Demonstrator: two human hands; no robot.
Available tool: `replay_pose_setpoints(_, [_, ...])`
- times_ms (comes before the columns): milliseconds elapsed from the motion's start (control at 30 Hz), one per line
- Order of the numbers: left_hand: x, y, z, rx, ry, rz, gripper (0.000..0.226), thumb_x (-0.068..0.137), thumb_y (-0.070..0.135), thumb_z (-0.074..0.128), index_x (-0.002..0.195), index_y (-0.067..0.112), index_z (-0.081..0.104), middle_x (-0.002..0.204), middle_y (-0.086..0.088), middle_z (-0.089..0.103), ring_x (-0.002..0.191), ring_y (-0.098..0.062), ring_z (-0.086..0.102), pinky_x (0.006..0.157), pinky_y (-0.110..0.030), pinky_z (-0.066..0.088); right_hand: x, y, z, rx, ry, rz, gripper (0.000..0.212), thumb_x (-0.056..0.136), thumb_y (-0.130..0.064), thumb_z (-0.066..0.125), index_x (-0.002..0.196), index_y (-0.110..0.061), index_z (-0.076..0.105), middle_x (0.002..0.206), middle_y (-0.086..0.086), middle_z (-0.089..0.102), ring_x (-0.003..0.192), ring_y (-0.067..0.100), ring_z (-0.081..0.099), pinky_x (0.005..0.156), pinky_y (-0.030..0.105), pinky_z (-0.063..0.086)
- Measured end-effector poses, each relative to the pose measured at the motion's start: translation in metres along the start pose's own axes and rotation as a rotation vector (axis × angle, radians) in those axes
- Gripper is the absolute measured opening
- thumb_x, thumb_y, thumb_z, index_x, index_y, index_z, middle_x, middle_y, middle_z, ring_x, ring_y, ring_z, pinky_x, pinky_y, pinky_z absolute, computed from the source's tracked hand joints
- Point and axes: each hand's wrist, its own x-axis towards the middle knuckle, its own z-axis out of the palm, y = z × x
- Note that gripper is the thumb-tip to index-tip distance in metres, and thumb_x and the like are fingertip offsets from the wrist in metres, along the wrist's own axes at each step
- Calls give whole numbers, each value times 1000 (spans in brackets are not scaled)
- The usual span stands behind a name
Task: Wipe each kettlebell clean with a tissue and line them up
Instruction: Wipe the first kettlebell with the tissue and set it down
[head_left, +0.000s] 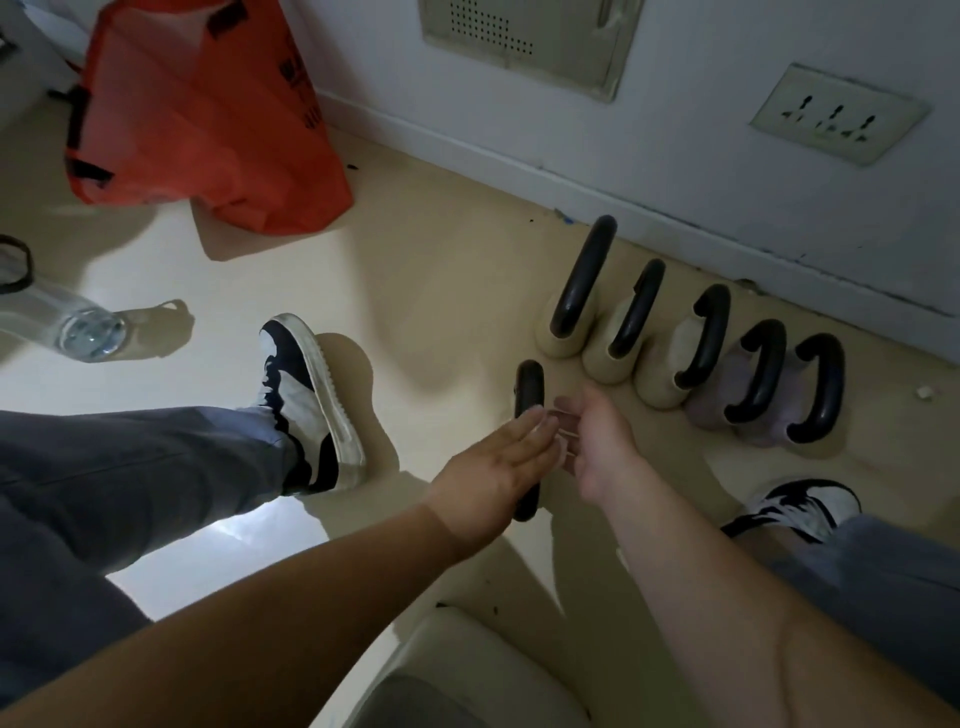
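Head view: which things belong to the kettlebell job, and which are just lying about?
Job: row of five kettlebells by the wall; sixth kettlebell below the hands; left hand; right hand.
Lying about: orange bag; plastic bottle; wall socket.

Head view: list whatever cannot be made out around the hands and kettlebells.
- Near kettlebell: body hidden by left hand and right hand; only its handle shows.
- Tissue: motion blur between the hands, none discernible.
- Clear bottle: cut off by left edge.
- Orange bag: print too blurred to read.
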Motion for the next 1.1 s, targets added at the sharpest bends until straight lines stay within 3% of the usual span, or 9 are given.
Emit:
replay_pose_setpoints(167, [-31,2,5,187,-49,274,56,92,-1,49,146,12,50,157,-6,40,150,-25,29,119,-39,33,-17,13,-2,-19,-4,6,50,107,-49,36,123,-11,64,114,11,71,101,28,68,79,40,52])
replay_pose_setpoints(400, [-59,-3,9,451,-228,515,48,88,8,63,135,14,61,149,-3,51,150,-24,27,122,-43,21,-30,30,-4,-109,22,-1,60,106,-51,32,140,-9,57,123,14,68,118,36,62,110,52,46])
replay_pose_setpoints(567, [-73,-15,12,562,-386,461,41,77,14,81,117,16,73,131,-6,66,133,-22,54,109,-39,47,-43,23,-8,-175,8,30,63,109,-49,29,153,-7,45,148,17,55,136,36,52,116,50,40])
replay_pose_setpoints(633, [-70,-17,7,346,-280,204,31,85,7,60,110,18,75,120,-4,70,119,-22,64,97,-38,55,-42,22,-8,-169,11,24,63,109,-50,30,153,-7,45,147,17,56,135,35,53,115,50,41])
replay_pose_setpoints(733, [-46,-10,-12,-312,-131,-670,55,87,-9,45,128,22,65,127,4,64,115,-17,63,98,-26,50,-37,24,-5,-156,20,19,60,109,-49,33,150,-8,48,143,15,59,131,34,55,114,51,42])
replay_pose_setpoints(800, [-23,-5,-23,-778,55,-1104,33,95,3,51,118,20,66,122,2,68,101,-13,69,89,-27,57,-33,27,-4,-152,12,14,57,108,-49,35,147,-10,52,137,14,61,129,34,56,115,52,41])
replay_pose_setpoints(833, [-14,-5,-27,-931,102,-1191,17,98,14,56,111,17,67,115,-2,70,94,-15,71,84,-33,60,-30,27,-3,-144,5,13,56,108,-49,36,145,-10,53,134,14,63,127,33,58,115,53,41])
replay_pose_setpoints(900, [0,-9,-28,-1065,44,-1206,21,98,28,59,107,13,70,106,-8,71,92,-23,70,83,-42,61,-25,24,-4,-125,-5,22,54,108,-49,38,140,-9,56,128,13,66,124,33,60,115,54,42])
replay_pose_setpoints(1100, [29,0,-19,-1505,-25,-1191,35,95,18,50,119,2,69,110,-21,70,102,-37,66,97,-44,49,-8,17,-4,-30,-63,52,51,108,-48,39,128,-8,62,117,16,74,111,34,69,107,52,50])
